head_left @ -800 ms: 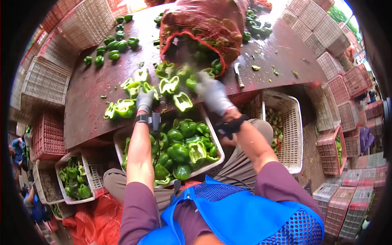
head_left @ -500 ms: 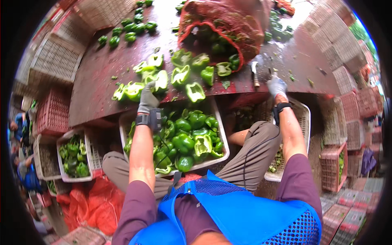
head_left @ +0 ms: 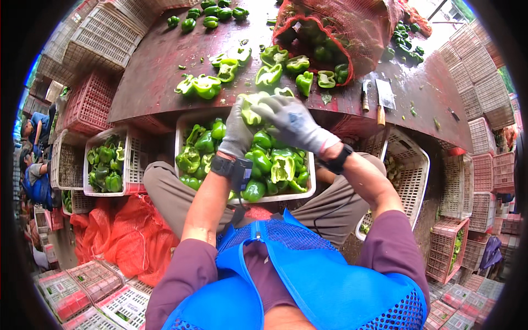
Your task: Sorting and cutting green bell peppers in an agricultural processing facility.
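Note:
In front of me, over the near edge of the table (head_left: 159,82), a green bell pepper half (head_left: 252,104) is in my gloved left hand (head_left: 237,131). My gloved right hand (head_left: 294,122) has come across to it, its fingers bent onto the pepper's right side. Just below both hands stands a white crate (head_left: 308,192) heaped with green bell peppers, some of them cut. More cut halves (head_left: 207,86) lie on the table beyond my hands. A broad-bladed knife (head_left: 384,99) with a wooden handle and a hooked knife (head_left: 365,96) rest on the table to the right.
A red mesh sack (head_left: 363,38) of whole peppers lies open at the back. Another white crate (head_left: 410,181) sits beside my right knee. On my left are a smaller crate (head_left: 130,165) with peppers and an orange-red mesh heap (head_left: 124,236). Stacked crates (head_left: 104,36) flank the table.
My right hand has left the broad-bladed knife's spot on the table and moved left to the pepper. My left hand has moved from the table's cut halves toward the middle, with one half in it.

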Available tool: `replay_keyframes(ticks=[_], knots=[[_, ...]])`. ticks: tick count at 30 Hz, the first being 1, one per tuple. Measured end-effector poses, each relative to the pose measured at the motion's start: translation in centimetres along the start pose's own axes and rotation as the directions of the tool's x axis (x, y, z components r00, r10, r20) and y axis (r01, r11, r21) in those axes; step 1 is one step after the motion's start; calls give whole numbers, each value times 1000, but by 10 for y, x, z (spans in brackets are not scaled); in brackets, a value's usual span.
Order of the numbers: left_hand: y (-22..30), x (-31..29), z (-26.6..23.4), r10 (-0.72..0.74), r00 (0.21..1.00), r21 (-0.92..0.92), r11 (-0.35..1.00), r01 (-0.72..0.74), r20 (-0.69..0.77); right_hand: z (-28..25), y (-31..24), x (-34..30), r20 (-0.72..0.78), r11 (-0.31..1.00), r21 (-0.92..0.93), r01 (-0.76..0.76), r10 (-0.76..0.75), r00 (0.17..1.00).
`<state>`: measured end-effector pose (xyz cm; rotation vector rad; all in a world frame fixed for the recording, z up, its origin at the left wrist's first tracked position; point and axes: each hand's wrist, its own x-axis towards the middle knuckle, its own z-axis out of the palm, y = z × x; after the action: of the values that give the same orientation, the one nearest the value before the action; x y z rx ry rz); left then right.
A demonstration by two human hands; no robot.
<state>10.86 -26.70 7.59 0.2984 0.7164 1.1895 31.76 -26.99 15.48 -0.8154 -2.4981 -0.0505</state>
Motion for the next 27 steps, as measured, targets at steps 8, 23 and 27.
replay_keyframes(ticks=[8,23,27], knots=[[17,-104,-42,51,997,-10,999,-51,62,45,-113,6,-95,977,152,-147,163,982],[1,-146,-126,220,975,214,954,-210,-23,107,-202,-17,138,921,220,-323,298,944],[-6,-144,-138,272,955,306,924,-227,-113,118,-215,-23,189,899,217,-379,342,920]])
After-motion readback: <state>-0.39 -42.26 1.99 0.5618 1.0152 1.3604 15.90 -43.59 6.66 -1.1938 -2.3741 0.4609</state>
